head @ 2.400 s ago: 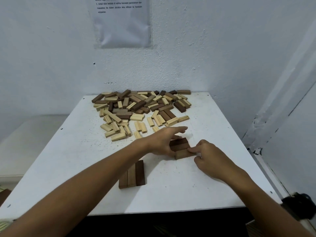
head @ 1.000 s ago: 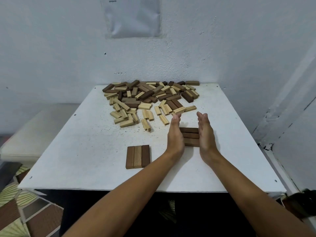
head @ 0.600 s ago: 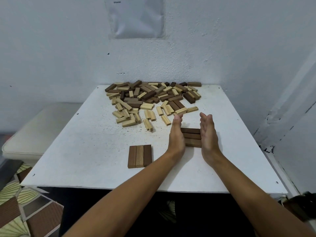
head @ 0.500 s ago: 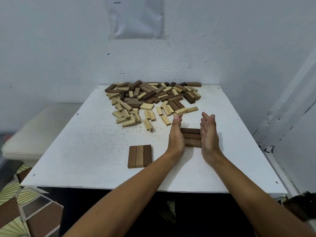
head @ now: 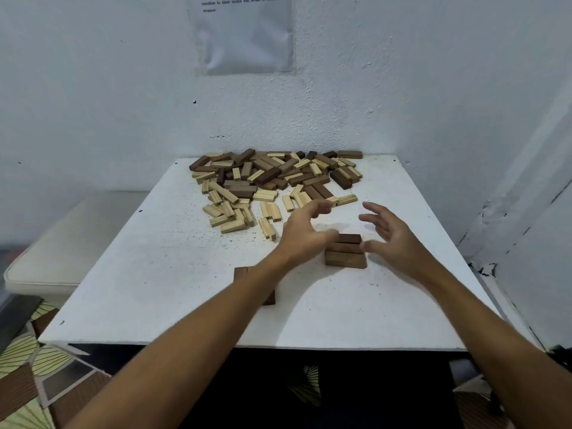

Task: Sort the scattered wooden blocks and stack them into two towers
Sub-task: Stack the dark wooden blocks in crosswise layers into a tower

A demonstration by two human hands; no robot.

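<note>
I see the left base layer left of the dark layer, mostly under my forearm. Left hand and right hand spread, empty, flanking the dark layer. Scattered pile behind it. Risk: a reaching wrist clips it.

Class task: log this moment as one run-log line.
left hand: open, above table | right hand: open | dark block layer: between hands, untouched | scattered pile: unsorted at back

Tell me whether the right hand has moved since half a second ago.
Yes. The right hand has lifted off the end of the three-block dark layer and now hovers open to its right, fingers spread, no longer pressed against it.
</note>
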